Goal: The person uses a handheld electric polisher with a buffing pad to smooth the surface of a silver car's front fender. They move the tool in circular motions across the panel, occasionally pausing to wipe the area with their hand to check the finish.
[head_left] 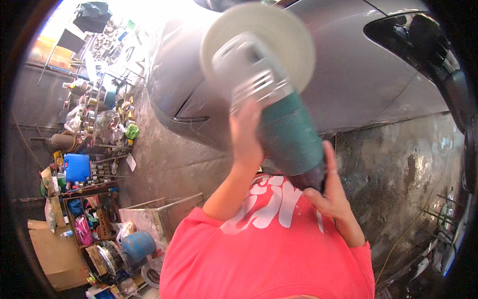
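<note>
A power polisher (294,134) with a green body and a silver head is held up in front of my chest by both hands. My left hand (245,132) is closed against the side of the silver head, its fingers partly hidden and blurred. At the dark rear end, my right hand (331,192) wraps round the handle, thumb and fingers on either side. The round pale pad (294,45), smeared by motion, overlaps the grey car body panel (348,70). I cannot tell whether the pad touches the panel.
On the left, shelves hold cans, bags and a blue case (77,167). Below them are a blue tank (138,246) and a cardboard sheet (57,254). A box-like bin (172,217) stands beside me. A thin cable (398,241) runs along the stained floor at right.
</note>
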A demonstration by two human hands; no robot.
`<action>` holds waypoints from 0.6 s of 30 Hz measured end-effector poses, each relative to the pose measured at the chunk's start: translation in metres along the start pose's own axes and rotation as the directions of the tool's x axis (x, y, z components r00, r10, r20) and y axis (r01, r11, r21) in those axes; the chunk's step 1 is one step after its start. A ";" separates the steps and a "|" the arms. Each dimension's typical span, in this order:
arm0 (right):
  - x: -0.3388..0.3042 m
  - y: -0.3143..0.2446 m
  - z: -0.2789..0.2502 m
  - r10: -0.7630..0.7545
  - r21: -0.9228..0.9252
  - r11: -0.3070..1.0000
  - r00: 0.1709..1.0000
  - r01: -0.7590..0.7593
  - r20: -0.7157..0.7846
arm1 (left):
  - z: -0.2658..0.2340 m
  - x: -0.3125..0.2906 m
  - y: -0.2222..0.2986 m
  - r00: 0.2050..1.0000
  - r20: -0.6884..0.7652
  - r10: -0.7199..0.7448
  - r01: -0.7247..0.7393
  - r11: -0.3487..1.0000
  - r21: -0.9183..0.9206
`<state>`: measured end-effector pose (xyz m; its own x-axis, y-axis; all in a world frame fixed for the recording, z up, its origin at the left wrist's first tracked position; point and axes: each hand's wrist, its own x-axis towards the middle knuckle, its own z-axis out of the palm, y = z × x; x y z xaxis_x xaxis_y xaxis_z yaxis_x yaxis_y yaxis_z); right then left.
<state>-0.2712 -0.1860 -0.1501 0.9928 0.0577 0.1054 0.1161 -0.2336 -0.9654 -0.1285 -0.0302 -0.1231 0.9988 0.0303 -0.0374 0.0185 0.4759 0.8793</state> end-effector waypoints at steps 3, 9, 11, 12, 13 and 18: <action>0.016 0.008 0.019 0.068 -0.062 0.997 0.967 -0.055 0.244 | -0.058 -0.012 -0.010 0.977 -0.208 0.039 -0.053 0.997 -0.061; 0.059 0.039 0.055 0.191 -0.359 0.933 0.804 0.029 0.563 | -0.135 -0.022 -0.059 0.942 -0.311 0.126 -0.174 0.976 -0.129; 0.055 0.052 0.056 0.122 -0.348 0.934 0.840 0.084 0.529 | -0.135 -0.028 -0.068 0.927 -0.362 0.097 -0.159 0.976 -0.147; 0.053 0.055 0.054 0.116 -0.342 0.936 0.847 0.081 0.519 | -0.135 -0.029 -0.071 0.917 -0.390 0.088 -0.160 0.975 -0.156; 0.050 0.057 0.050 0.112 -0.338 0.938 0.854 0.077 0.507 | -0.132 -0.029 -0.075 0.934 -0.345 0.093 -0.156 0.974 -0.161; 0.013 0.062 0.008 0.111 -0.331 0.943 0.971 -0.036 0.211 | -0.094 -0.034 -0.098 0.973 -0.013 0.229 -0.228 0.971 0.077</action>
<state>-0.2514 -0.1919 -0.2106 0.9705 0.2346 -0.0550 0.0840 -0.5432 -0.8354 -0.1686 0.0044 -0.2530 0.9758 0.1498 0.1591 -0.2060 0.3870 0.8988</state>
